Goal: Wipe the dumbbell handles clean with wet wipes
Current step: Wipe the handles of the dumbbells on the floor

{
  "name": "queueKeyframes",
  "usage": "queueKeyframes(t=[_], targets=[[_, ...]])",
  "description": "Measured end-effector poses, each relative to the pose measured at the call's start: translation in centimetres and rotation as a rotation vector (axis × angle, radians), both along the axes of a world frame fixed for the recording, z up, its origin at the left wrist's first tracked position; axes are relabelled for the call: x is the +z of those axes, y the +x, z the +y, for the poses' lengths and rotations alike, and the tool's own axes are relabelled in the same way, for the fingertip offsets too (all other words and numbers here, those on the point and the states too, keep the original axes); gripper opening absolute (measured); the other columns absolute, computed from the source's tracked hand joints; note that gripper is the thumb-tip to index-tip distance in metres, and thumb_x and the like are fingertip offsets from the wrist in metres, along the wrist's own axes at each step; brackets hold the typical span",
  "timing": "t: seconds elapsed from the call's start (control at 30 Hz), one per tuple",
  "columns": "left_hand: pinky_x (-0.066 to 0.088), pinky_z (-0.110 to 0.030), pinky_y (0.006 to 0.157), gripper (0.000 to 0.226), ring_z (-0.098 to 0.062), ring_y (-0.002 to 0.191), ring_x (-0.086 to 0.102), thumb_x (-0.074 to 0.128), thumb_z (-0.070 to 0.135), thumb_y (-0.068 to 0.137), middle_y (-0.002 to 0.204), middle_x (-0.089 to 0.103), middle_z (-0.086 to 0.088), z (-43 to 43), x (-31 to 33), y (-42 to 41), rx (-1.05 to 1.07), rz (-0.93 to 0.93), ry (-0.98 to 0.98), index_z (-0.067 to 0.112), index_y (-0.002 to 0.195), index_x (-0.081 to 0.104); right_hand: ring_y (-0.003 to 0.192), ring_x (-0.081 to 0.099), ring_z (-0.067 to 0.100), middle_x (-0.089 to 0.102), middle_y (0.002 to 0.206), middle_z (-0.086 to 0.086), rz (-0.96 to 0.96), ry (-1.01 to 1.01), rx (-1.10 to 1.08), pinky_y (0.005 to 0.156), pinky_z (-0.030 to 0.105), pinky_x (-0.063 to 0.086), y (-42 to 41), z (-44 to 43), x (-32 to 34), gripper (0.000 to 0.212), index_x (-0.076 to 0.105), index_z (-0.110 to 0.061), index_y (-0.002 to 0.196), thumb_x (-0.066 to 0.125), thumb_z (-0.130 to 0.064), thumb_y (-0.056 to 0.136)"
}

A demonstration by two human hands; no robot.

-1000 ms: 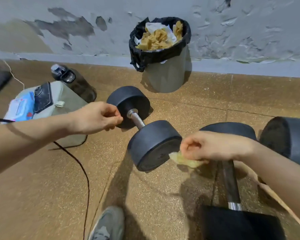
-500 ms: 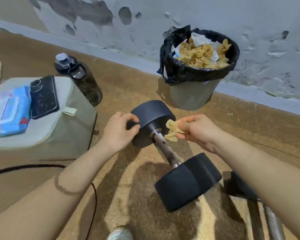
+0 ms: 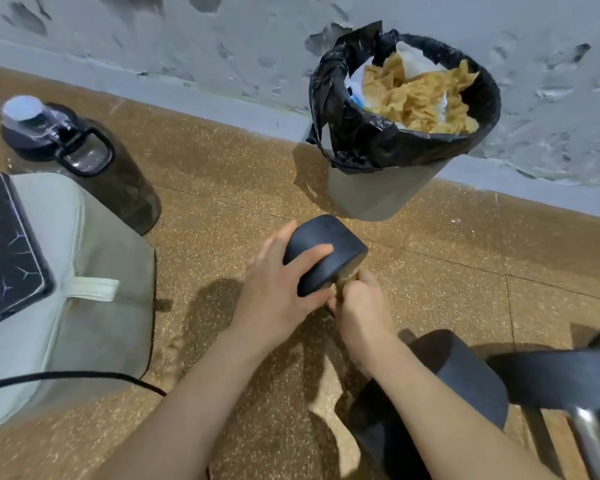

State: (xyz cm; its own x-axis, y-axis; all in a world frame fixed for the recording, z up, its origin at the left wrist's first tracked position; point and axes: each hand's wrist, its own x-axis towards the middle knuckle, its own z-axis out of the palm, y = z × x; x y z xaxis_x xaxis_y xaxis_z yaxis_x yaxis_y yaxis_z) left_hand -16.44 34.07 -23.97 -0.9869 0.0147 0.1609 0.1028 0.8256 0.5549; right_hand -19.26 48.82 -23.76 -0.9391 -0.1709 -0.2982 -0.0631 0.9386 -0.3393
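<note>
A black dumbbell lies on the brown floor, its far weight head (image 3: 329, 245) toward the bin and its near head (image 3: 465, 372) by my right forearm. My left hand (image 3: 281, 289) clasps the far head from the left side. My right hand (image 3: 359, 308) is closed around the handle just below that head, with a yellowish wet wipe (image 3: 342, 284) pinched against the metal. The handle itself is hidden under my fist. A second dumbbell (image 3: 568, 379) with a chrome handle (image 3: 593, 441) lies at the lower right.
A grey bin with a black liner (image 3: 371, 147), full of used yellowish wipes, stands by the peeling wall. A dark water bottle (image 3: 94, 168) lies at the left. A pale green bag (image 3: 84, 306) carries a black phone (image 3: 4, 251). A black cable (image 3: 66, 375) crosses the floor.
My right hand has brought the wipe down and closed around the handle. My left hand has shifted further over the far head. The view has moved closer and to the right.
</note>
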Motion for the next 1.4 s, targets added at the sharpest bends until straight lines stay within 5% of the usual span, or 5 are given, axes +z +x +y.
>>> queueKeyframes(t=[0.6,0.8,1.0,1.17,1.4], targets=[[0.035,-0.048,0.111,0.056,-0.035,0.139,0.033,0.054,0.058,0.086,0.154,0.032,-0.015,-1.4,-1.4,0.6,-0.057,0.102,0.080,0.034,0.136,0.054,0.102,0.062,0.030,0.061,0.111,0.011,-0.195,0.599,0.268,0.073,0.033,0.046,2.3,3.2,2.6,0.024,0.058,-0.006,0.113,0.054,-0.006,0.090],[0.023,-0.044,0.117,0.058,-0.027,0.145,0.019,0.059,0.053,0.088,0.160,0.018,-0.005,-0.8,0.0,-0.4,-0.066,-0.014,0.036,0.043,0.143,0.041,0.087,0.062,0.033,0.065,0.089,0.014,-0.131,0.199,0.085,0.068,0.028,0.041,-0.8,1.0,2.7,0.028,0.068,-0.007,0.093,0.052,-0.029,0.098],[0.029,-0.042,0.114,0.057,-0.027,0.140,0.029,0.073,0.040,0.081,0.155,0.029,-0.008,-1.3,-0.5,1.1,-0.052,0.037,0.232,0.036,0.135,0.055,0.093,0.063,0.030,0.063,0.105,0.010,-0.154,0.595,0.282,0.069,0.036,0.049,1.5,2.2,3.5,0.021,0.056,-0.008,0.113,0.056,-0.017,0.093],[0.037,-0.047,0.110,0.058,-0.025,0.139,0.030,0.076,0.038,0.078,0.155,0.022,0.004,-2.3,-0.7,2.9,0.004,-0.046,0.310,0.045,0.130,0.052,0.075,0.059,0.030,0.062,0.083,0.008,-0.076,0.290,0.109,0.063,0.028,0.044,0.1,1.2,2.5,0.017,0.068,-0.010,0.090,0.054,-0.018,0.093],[0.030,-0.041,0.113,0.057,-0.022,0.144,0.020,0.075,0.032,0.082,0.157,0.013,0.004,-2.9,-0.7,5.7,0.062,-0.095,0.270,0.038,0.131,0.046,0.086,0.057,0.027,0.057,0.099,0.010,-0.147,0.536,0.432,0.073,0.032,0.048,3.7,0.9,3.4,0.024,0.055,-0.005,0.115,0.051,-0.005,0.091]])
